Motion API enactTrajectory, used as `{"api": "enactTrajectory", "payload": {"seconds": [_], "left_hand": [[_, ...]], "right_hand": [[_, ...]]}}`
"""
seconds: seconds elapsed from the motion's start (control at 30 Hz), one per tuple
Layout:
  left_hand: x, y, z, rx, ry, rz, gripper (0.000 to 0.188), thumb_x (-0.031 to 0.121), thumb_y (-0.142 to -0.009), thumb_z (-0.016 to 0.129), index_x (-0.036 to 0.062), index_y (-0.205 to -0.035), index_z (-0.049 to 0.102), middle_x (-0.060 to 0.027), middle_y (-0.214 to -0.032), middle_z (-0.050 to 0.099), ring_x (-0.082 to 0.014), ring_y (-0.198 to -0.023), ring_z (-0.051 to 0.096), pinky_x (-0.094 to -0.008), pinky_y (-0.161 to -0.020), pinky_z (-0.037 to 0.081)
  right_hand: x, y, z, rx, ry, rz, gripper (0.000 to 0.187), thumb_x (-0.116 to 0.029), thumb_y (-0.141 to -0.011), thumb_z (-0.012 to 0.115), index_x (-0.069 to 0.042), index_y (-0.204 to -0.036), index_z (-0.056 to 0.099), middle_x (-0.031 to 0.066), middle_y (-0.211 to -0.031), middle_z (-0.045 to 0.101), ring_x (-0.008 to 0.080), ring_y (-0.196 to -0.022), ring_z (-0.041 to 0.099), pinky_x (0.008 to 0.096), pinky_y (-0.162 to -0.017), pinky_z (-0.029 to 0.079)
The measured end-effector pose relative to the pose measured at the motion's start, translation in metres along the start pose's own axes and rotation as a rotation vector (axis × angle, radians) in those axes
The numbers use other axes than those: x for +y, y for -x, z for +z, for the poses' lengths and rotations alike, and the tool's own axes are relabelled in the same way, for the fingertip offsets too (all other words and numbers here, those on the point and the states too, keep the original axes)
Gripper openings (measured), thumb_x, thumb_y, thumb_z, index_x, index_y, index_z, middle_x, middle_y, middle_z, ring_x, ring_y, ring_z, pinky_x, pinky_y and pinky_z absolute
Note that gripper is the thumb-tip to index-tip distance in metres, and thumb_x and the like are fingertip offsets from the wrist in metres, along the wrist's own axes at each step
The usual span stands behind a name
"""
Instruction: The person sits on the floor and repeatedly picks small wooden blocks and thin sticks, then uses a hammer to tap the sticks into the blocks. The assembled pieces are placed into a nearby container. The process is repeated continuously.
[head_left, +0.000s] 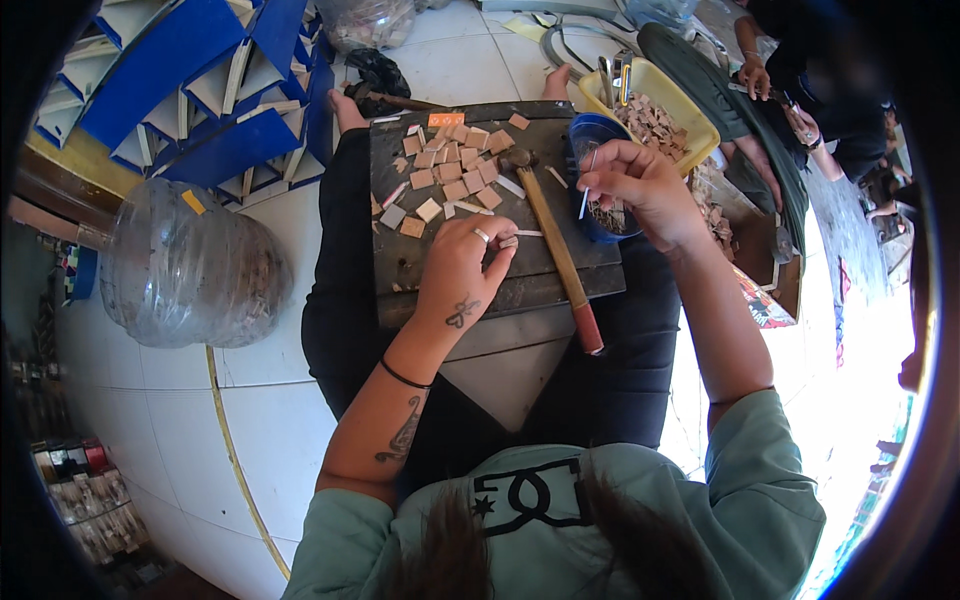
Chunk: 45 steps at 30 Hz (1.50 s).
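Observation:
On the dark board (400,272) across my lap, my left hand (470,255) is closed on a small thin pale strip (528,233), whose end sticks out to the right. My right hand (640,190) pinches a thin whitish stick (584,207) above a blue tub (573,140); its exact kind is too small to tell. Inside that tub lie thin brownish bits, partly hidden by the hand. A hammer (558,245) with a wooden, red-ended handle rests between my hands, its head away from me. Several small square tan pieces (455,168) lie loosely spread beyond my left hand.
A yellow basin (700,128) of small brown pieces stands at the far right, with a cardboard box (788,268) nearer. Blue-and-white panelled objects (160,90) are stacked at far left, above a large clear plastic bag (195,265). Another person's hands (800,125) work at right.

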<state>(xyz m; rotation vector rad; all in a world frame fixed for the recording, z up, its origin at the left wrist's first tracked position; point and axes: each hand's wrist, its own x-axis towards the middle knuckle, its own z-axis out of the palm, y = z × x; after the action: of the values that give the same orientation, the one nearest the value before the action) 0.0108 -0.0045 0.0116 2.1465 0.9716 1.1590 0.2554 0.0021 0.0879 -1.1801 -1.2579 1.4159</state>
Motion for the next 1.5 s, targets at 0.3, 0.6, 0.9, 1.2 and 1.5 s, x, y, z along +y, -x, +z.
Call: {"api": "enactTrajectory", "payload": {"seconds": [0.3,0.6,0.9,1.2,1.5], "left_hand": [[-0.008,0.007,0.005,0.081,-0.117,0.033,0.018,0.007,-0.071,0.080,0.0119,-0.084,0.068,0.0018,-0.066,0.054,-0.0160,-0.062,0.052,-0.0335,-0.078,0.041],[-0.008,0.008,0.005,0.115,-0.120,-0.006,0.016,0.010,-0.070,0.080,0.0128,-0.082,0.069,0.0016,-0.064,0.053,-0.0177,-0.063,0.052,-0.0345,-0.078,0.041],[-0.008,0.007,0.005,0.108,-0.138,0.020,0.014,0.010,-0.072,0.079,0.0125,-0.081,0.069,0.0009,-0.061,0.050,-0.0187,-0.063,0.052,-0.0355,-0.079,0.040],[-0.005,0.003,0.007,0.109,0.048,-0.028,0.009,0.009,-0.075,0.074,0.0058,-0.081,0.069,-0.0053,-0.076,0.064,-0.0258,-0.076,0.060,-0.0383,-0.076,0.045],[-0.004,0.003,0.012,0.106,0.051,0.000,0.007,0.005,-0.080,0.070,0.0008,-0.079,0.065,-0.0112,-0.074,0.059,-0.0316,-0.075,0.060,-0.0394,-0.070,0.048]], "right_hand": [[0.035,0.009,0.061,0.047,0.453,-0.304,0.007,-0.005,-0.085,0.070,-0.001,-0.090,0.069,0.0040,-0.082,0.071,0.0080,-0.069,0.063,0.0237,-0.065,0.050],[0.036,0.014,0.073,0.103,0.690,-0.398,0.011,-0.001,-0.083,0.071,0.002,-0.094,0.069,0.0091,-0.085,0.071,0.0130,-0.078,0.069,0.0262,-0.071,0.055],[0.038,0.013,0.074,0.080,0.793,-0.501,0.010,0.000,-0.081,0.070,0.000,-0.090,0.068,0.0110,-0.083,0.068,0.0220,-0.077,0.068,0.0314,-0.069,0.053],[0.036,0.009,0.077,0.068,0.817,-0.559,0.011,-0.003,-0.079,0.070,-0.003,-0.089,0.066,0.0134,-0.081,0.065,0.0323,-0.076,0.065,0.0378,-0.068,0.052],[0.035,0.081,0.075,0.139,1.359,-0.014,0.053,-0.014,-0.079,0.072,-0.004,-0.125,0.049,0.0174,-0.105,0.059,0.0328,-0.097,0.065,0.0409,-0.079,0.053]]}}
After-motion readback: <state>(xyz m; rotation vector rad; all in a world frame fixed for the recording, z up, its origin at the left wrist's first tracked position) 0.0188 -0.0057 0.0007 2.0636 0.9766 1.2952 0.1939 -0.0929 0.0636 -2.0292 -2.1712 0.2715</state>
